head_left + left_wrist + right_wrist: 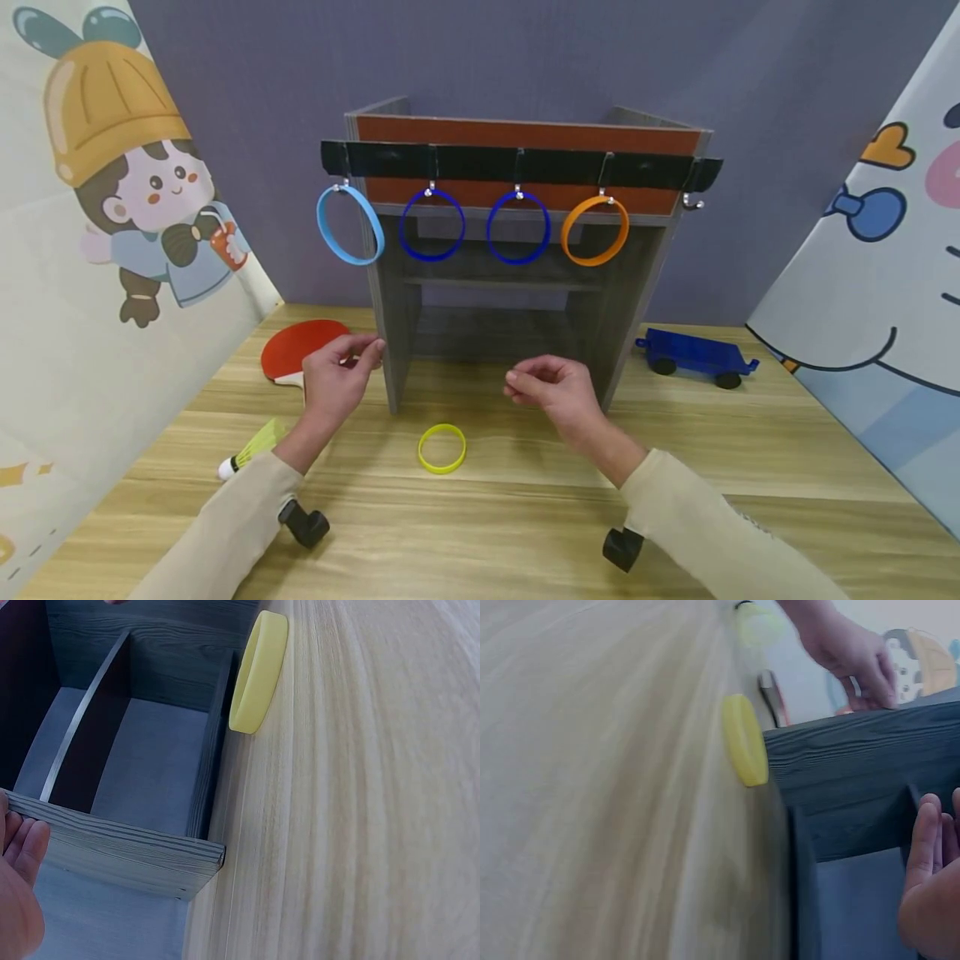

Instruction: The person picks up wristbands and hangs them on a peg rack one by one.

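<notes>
My left hand (pixel 335 375) is at the front edge of the grey shelf unit's (pixel 387 325) left side panel, fingers loosely bent. Its fingertips seem to touch that edge, and nothing is seen held. In front of the shelf's opening hovers my right hand (pixel 555 390), loosely curled around nothing. A yellow ring (pixel 442 472) lies on the table between and below the hands. Above, a light blue ring (pixel 322 225), two dark blue rings (pixel 431 257) and an orange ring (pixel 596 262) hang from hooks on a black bar (pixel 480 162).
A hook (pixel 693 202) at the bar's right end bears no ring. Left of the shelf lie a red paddle (pixel 296 346) and a yellow shuttlecock (pixel 258 442). A blue toy wagon (pixel 693 352) stands on the right of the wooden table (pixel 450 542).
</notes>
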Motion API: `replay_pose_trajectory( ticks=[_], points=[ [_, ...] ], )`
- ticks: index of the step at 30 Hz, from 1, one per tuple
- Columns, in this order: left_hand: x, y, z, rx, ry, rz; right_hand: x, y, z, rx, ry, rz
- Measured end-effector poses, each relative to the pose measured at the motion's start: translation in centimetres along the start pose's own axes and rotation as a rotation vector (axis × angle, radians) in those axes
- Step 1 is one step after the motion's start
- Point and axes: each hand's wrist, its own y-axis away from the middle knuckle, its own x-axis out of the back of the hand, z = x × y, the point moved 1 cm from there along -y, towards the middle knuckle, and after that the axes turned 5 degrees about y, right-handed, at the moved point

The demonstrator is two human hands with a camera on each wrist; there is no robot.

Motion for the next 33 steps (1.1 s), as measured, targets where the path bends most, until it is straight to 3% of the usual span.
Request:
replay_pose_trajectory(
  ticks=[8, 15, 22, 33],
  points=[
    [0.0, 0.0, 0.0, -0.013, 0.006, 0.000, -1.1, 0.3, 2.6, -0.033, 0.089, -0.066],
    [0.1, 0.0, 0.0, 0.009, -0.006, -0.008, -2.4, 0.8, 4.1, -0.146, 0.151, -0.107],
    [0.1, 0.1, -0.1, 0.007, -0.008, -0.003, -3.2, 0.9, 5.8, -0.214, 0.232, -0.199],
    [0.1, 0.1, 0.0, -0.003, 0.000, -0.002, -4.2, 0.5, 6.8, -0.256, 0.335, -0.201]
  ],
)
